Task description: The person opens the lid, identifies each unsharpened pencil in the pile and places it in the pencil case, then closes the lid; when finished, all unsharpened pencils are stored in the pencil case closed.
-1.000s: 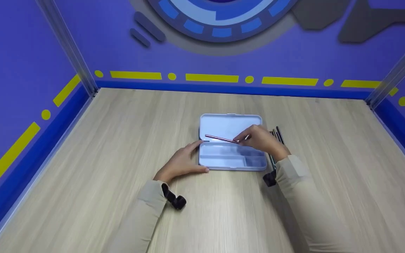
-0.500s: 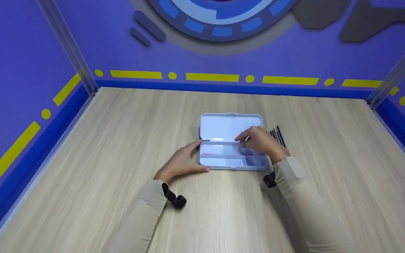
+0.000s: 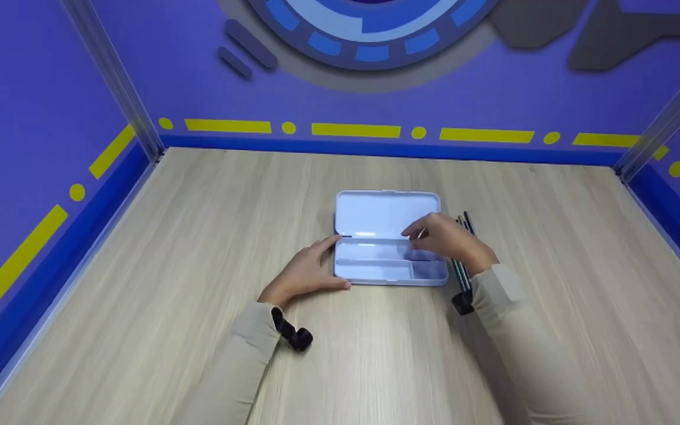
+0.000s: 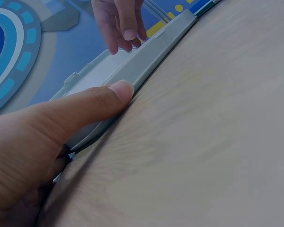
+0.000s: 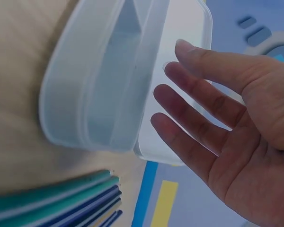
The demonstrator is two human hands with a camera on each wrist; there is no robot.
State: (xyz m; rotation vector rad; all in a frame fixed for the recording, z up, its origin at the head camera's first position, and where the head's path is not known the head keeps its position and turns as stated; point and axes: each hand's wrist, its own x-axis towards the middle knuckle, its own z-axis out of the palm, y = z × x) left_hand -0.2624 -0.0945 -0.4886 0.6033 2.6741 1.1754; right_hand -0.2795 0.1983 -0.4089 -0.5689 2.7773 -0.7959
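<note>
A white pencil case [image 3: 387, 213] lies with its lid folded back on the table, its lower half split into compartments. My left hand [image 3: 303, 273] grips its left end, the thumb [image 4: 104, 100] along the front wall and a finger at the hinge corner. Over the right part of the case is my right hand [image 3: 447, 239], its fingers loosely bent and holding nothing. In the right wrist view its fingers [image 5: 189, 123] are spread apart near the lid. Several pencils [image 5: 57, 201], green and dark blue among them, lie side by side just right of the case.
The wooden table [image 3: 210, 224] is bounded by blue-purple panels with yellow dashes [image 3: 356, 130] at the back and sides. A metal post [image 3: 121, 88] stands at the back left corner. Black wrist cameras [image 3: 300, 340] sit at both cuffs.
A second ago my right hand pinched a reddish pencil over the case; now the hand is empty, slightly further right, and that pencil is out of sight. The left hand has stayed put.
</note>
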